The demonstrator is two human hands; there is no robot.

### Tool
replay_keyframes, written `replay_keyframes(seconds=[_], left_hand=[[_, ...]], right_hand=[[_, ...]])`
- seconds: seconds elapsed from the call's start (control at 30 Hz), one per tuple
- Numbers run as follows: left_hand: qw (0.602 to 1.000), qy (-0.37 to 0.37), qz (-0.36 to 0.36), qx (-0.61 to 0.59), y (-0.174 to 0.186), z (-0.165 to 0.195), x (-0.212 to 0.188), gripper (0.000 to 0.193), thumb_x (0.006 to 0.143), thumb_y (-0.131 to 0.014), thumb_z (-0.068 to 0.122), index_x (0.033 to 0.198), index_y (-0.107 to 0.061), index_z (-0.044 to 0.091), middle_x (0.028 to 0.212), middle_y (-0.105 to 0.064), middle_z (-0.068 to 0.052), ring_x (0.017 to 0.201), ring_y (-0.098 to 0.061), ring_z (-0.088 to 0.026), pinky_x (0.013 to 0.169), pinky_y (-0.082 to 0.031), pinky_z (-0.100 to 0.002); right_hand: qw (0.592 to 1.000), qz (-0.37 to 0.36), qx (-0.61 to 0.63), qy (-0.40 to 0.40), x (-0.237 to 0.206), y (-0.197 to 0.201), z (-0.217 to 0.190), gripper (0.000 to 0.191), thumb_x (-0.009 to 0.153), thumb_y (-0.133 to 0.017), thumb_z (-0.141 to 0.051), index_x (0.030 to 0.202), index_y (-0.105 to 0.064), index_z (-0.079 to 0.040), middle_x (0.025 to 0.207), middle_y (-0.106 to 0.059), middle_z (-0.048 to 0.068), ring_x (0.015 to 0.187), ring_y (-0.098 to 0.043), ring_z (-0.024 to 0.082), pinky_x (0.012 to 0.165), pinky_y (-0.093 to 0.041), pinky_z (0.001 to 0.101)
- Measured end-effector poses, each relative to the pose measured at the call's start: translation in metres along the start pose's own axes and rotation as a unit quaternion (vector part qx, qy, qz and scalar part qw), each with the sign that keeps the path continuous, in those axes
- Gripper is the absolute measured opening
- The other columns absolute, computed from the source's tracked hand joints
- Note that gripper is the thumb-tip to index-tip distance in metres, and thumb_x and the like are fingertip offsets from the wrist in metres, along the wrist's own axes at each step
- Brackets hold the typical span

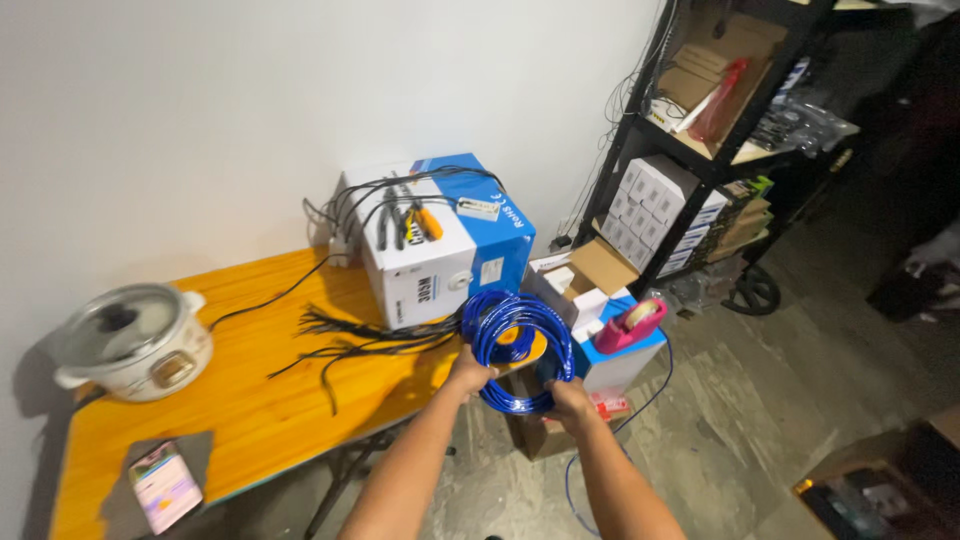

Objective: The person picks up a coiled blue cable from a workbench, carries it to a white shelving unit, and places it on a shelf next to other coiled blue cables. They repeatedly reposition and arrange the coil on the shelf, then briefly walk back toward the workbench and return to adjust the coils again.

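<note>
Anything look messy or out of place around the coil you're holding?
Yes. Loose black cables sprawl untidily over the orange table beside the white-and-blue box. Both hands, left and right, grip the blue cable coil; its tail trails to the floor.

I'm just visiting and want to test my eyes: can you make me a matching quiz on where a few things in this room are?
Things:
1. blue cable coil
2. rice cooker
3. pink tape dispenser
4. phone

Places:
A. near front corner of the orange table
B. held in both hands
C. on a blue-topped box beside the table
D. table's left end, by the wall

Pairs: 1-B, 2-D, 3-C, 4-A
</note>
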State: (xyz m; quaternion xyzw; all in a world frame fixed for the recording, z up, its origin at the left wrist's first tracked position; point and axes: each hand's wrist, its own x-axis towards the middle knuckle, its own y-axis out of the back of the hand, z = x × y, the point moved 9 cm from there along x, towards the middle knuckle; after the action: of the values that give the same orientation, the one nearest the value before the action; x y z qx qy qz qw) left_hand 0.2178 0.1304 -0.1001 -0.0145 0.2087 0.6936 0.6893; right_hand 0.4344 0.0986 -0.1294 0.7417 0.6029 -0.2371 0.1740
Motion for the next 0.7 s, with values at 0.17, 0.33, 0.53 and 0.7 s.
replay_keyframes(seconds=[0.17, 0.33, 0.53, 0.7], left_hand=[[0.999, 0.013, 0.045, -0.001, -0.011, 0.0, 0.073, 0.053, 0.077, -0.083, 0.012, 0.125, -0.061, 0.008, 0.113, -0.074, -0.013, 0.103, -0.074, -0.027, 0.085, -0.059, -0.038], [0.995, 0.016, 0.096, 0.002, -0.012, -0.013, 0.126, 0.052, 0.077, -0.083, 0.009, 0.126, -0.063, 0.008, 0.118, -0.073, -0.012, 0.111, -0.07, -0.027, 0.097, -0.054, -0.038], [0.991, 0.009, 0.132, -0.019, -0.003, -0.016, 0.177, 0.054, 0.078, -0.078, 0.01, 0.129, -0.061, 0.009, 0.118, -0.074, -0.014, 0.113, -0.071, -0.03, 0.101, -0.053, -0.04], [0.987, -0.047, 0.144, 0.061, 0.004, -0.005, 0.202, 0.076, 0.079, -0.082, 0.012, 0.145, -0.045, 0.004, 0.137, -0.058, -0.023, 0.129, -0.055, -0.038, 0.111, -0.043, -0.043]], right_hand=[[0.997, -0.054, 0.049, -0.04, 0.077, -0.01, -0.012, 0.033, 0.094, -0.055, -0.002, 0.127, -0.058, 0.004, 0.107, -0.072, 0.024, 0.086, -0.077, 0.038, 0.081, -0.063, 0.0637], [0.997, -0.06, -0.015, -0.035, 0.141, -0.022, -0.015, 0.034, 0.093, -0.061, -0.002, 0.126, -0.064, 0.003, 0.109, -0.073, 0.021, 0.087, -0.074, 0.033, 0.076, -0.062, 0.0574], [0.995, -0.084, 0.05, 0.009, 0.187, -0.047, -0.03, 0.043, 0.086, -0.066, -0.001, 0.128, -0.061, -0.004, 0.115, -0.071, 0.016, 0.097, -0.073, 0.031, 0.079, -0.061, 0.054], [0.991, -0.088, -0.085, -0.048, 0.207, -0.061, -0.021, 0.081, 0.09, -0.071, -0.013, 0.155, -0.023, -0.02, 0.152, -0.046, 0.013, 0.139, -0.047, 0.031, 0.11, -0.043, 0.056]])
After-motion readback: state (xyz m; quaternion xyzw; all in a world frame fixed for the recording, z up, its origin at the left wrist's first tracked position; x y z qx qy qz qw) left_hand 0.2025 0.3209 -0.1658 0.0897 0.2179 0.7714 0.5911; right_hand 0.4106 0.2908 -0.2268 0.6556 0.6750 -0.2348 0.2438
